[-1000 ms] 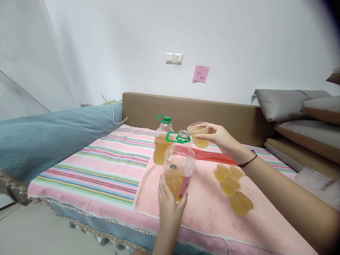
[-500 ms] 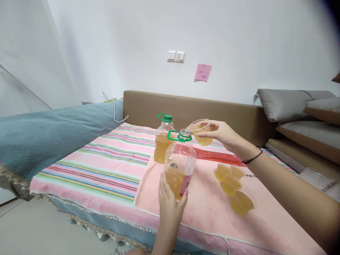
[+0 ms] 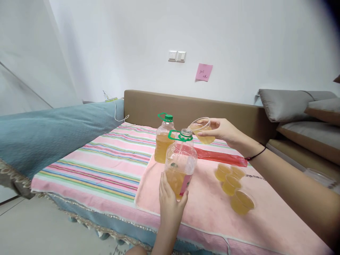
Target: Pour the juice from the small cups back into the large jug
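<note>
My left hand is wrapped round the lower part of a clear plastic bottle, which stands uncapped and partly filled with amber liquid. A green carrying ring circles its neck. In my right hand is a clear plastic cup of amber liquid, tilted toward the bottle, its rim beside the open mouth. Behind stands a second bottle of amber liquid with a green cap. Several filled cups stand on the pink cloth to the right.
Beneath lies a pink cloth on a striped sheet. A red strip of material lies behind the cups. Grey cushions are piled at right, near stacked clear cups. A brown headboard borders the back.
My right hand has tipped the cup slightly more toward the bottle's mouth. The left hand stays on the bottle. The view has shifted a little.
</note>
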A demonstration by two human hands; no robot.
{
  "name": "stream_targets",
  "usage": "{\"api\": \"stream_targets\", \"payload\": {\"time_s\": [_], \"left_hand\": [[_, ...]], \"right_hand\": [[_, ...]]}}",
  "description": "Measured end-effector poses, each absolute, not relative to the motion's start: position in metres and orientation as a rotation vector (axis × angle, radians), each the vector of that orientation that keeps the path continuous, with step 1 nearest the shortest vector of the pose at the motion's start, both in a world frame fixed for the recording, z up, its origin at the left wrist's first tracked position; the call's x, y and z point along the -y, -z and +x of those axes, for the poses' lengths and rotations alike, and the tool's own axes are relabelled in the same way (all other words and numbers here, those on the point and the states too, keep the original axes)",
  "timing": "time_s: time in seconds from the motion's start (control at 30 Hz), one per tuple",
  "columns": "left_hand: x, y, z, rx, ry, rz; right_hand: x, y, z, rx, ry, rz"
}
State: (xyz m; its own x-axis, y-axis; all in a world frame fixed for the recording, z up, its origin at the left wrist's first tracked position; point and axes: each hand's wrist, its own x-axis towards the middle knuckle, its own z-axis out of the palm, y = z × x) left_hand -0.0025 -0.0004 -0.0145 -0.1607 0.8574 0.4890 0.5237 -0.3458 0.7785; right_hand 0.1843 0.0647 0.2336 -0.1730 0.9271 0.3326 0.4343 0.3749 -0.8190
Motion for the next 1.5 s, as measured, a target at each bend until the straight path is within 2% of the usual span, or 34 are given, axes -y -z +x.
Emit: {"api": "stream_targets", "payload": {"time_s": [0.47, 1.5], "left_hand": [[0.002, 0.009, -0.003, -1.579, -1.482, 1.77], [0.001, 0.009, -0.003, -1.574, -1.48, 1.761]], "right_hand": [[-0.065, -0.242, 0.183, 1.82, -0.759, -1.201], [-0.068, -0.266, 0.181, 1.991, -0.643, -1.313]]}}
